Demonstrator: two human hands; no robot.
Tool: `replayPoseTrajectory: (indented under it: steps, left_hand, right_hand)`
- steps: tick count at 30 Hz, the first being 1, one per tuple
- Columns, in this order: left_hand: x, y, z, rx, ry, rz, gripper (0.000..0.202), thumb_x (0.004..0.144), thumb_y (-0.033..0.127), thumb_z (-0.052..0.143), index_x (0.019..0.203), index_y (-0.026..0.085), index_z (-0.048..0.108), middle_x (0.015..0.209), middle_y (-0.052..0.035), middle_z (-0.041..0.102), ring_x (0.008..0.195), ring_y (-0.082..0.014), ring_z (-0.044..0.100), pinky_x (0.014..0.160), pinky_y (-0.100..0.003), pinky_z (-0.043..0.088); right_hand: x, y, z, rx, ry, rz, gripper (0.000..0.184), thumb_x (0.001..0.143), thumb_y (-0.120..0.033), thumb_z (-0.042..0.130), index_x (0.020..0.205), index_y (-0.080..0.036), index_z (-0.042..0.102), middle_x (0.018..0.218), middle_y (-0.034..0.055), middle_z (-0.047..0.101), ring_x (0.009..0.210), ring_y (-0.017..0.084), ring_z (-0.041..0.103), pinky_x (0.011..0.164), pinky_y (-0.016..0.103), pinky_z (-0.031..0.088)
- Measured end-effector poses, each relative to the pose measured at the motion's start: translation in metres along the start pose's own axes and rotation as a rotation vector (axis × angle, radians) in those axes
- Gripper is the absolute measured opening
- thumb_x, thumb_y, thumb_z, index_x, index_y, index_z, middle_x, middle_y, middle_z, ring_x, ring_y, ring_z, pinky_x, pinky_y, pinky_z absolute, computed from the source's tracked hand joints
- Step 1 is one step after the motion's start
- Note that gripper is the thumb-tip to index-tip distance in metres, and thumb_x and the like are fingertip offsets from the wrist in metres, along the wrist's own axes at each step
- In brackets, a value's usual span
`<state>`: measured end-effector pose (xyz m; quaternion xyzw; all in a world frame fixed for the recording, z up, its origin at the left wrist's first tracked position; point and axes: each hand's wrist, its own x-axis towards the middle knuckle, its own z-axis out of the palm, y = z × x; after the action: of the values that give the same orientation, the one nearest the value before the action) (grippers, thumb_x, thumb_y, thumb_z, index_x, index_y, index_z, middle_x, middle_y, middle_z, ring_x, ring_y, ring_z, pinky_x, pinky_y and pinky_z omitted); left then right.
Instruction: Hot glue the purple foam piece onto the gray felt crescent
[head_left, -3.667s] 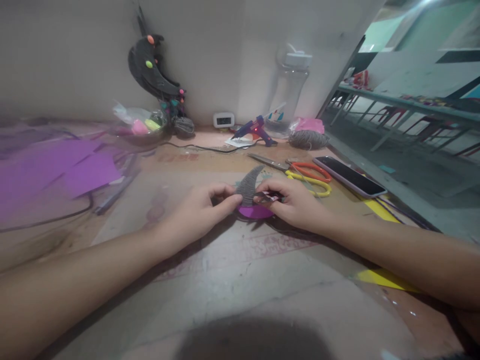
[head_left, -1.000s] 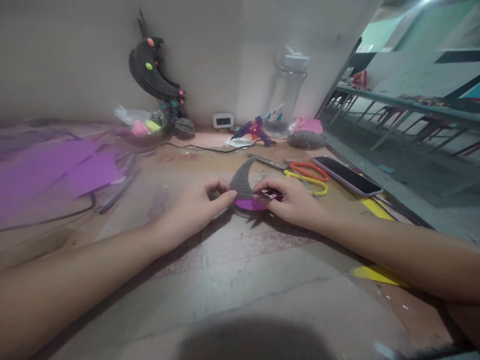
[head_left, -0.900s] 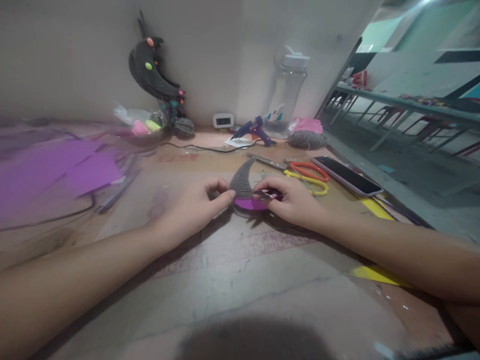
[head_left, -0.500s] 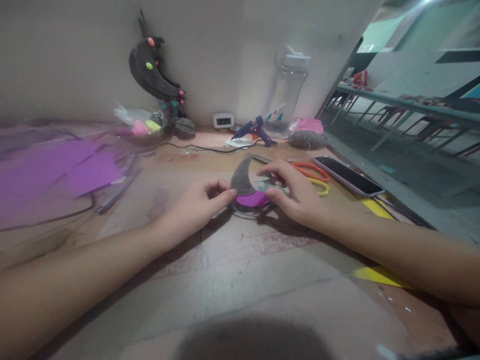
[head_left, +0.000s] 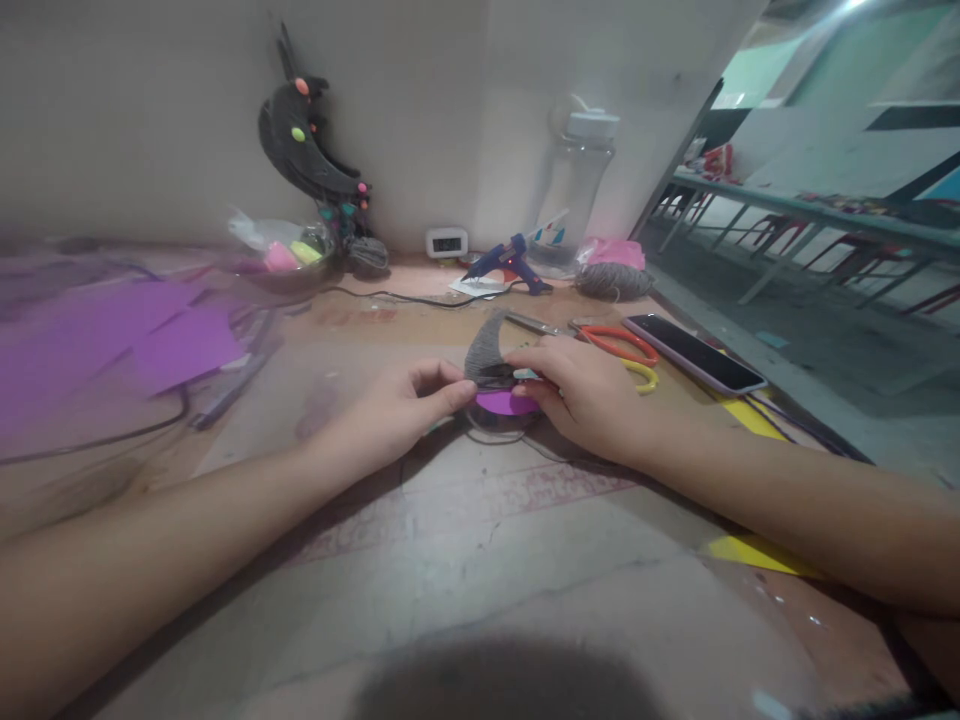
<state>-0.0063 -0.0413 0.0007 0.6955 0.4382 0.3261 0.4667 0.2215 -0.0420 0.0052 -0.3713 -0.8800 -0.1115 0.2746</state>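
A purple crescent-shaped piece, partly wrapped in grey yarn, stands on edge at the middle of the worktable. My left hand pinches its left side between thumb and fingers. My right hand is closed on its right side, fingertips pressed against the yarn-wrapped part. A thin strand of grey yarn trails over the table in front of the piece.
Orange and yellow scissors and a phone lie just right of my hands. A blue glue gun, a ball of grey yarn, a water bottle and a small clock stand at the back. Purple sheets lie left.
My right hand let go of a small patterned item, lifted with fingers apart, then came back down onto the crescent's wrapped part. My left hand kept its hold.
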Motion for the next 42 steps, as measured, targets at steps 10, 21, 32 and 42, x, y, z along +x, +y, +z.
replayPoseTrajectory:
  steps: [10, 21, 32, 42]
  left_hand:
    - [-0.0017, 0.0003, 0.0014, 0.013, -0.011, -0.006, 0.026, 0.082, 0.044, 0.061, 0.079, 0.019, 0.064, 0.071, 0.0011, 0.062, 0.062, -0.0123, 0.054, 0.059, -0.025, 0.042]
    - [-0.0028, 0.0018, 0.0020, 0.003, -0.027, -0.010, 0.024, 0.084, 0.042, 0.061, 0.081, 0.019, 0.064, 0.075, 0.0009, 0.062, 0.067, -0.0129, 0.054, 0.063, -0.026, 0.041]
    - [0.0029, -0.0059, 0.0009, -0.151, -0.015, 0.068, 0.022, 0.087, 0.038, 0.059, 0.087, 0.017, 0.064, 0.086, -0.0017, 0.065, 0.081, -0.0148, 0.058, 0.079, -0.028, 0.044]
    - [0.0022, -0.0054, 0.0016, -0.164, 0.004, 0.051, 0.023, 0.087, 0.040, 0.058, 0.089, 0.018, 0.063, 0.089, -0.0019, 0.065, 0.079, -0.0147, 0.058, 0.075, -0.028, 0.044]
  right_hand:
    - [0.0002, -0.0012, 0.0011, 0.004, -0.027, 0.000, 0.023, 0.094, -0.029, 0.049, 0.098, -0.016, 0.067, 0.086, 0.0073, 0.071, 0.078, 0.021, 0.062, 0.069, 0.032, 0.042]
    - [-0.0001, -0.0007, 0.0015, 0.095, -0.004, 0.053, 0.018, 0.092, -0.024, 0.052, 0.096, -0.016, 0.067, 0.091, 0.0074, 0.073, 0.083, 0.021, 0.065, 0.072, 0.032, 0.045]
    - [-0.0001, 0.0068, 0.0011, 0.445, 0.097, 0.335, 0.023, 0.088, -0.035, 0.056, 0.098, -0.016, 0.062, 0.083, 0.0032, 0.066, 0.071, 0.016, 0.060, 0.064, 0.027, 0.045]
    - [-0.0015, 0.0034, 0.0040, 0.454, -0.003, 0.314, 0.010, 0.081, -0.024, 0.063, 0.078, -0.017, 0.069, 0.069, 0.0003, 0.068, 0.060, 0.012, 0.059, 0.056, 0.022, 0.042]
